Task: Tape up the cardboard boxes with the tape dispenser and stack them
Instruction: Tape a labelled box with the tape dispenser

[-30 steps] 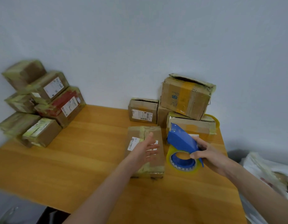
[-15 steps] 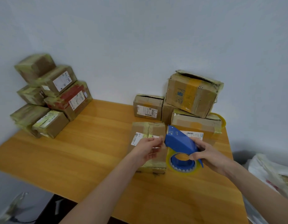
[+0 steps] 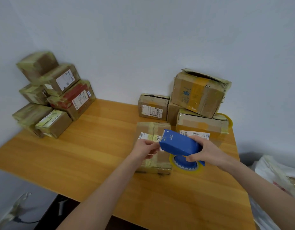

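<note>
Head view: right hand (image 3: 208,151) grips the tape dispenser (image 3: 178,143), left hand (image 3: 144,149) pinches its front edge over the closed box (image 3: 153,127).

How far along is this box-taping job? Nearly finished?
Roughly midway, I'd guess. Done: the taped stack at left. In hand: the right hand grips the tape dispenser over the flat box, the left hand pinches its front edge. Left: the boxes at right, including the gaping top box.

Right hand (image 3: 204,151) has tipped tape dispenser (image 3: 178,144) up and left over flat box (image 3: 153,128); left hand (image 3: 144,149), earlier spread open, now pinches its front edge.
</note>
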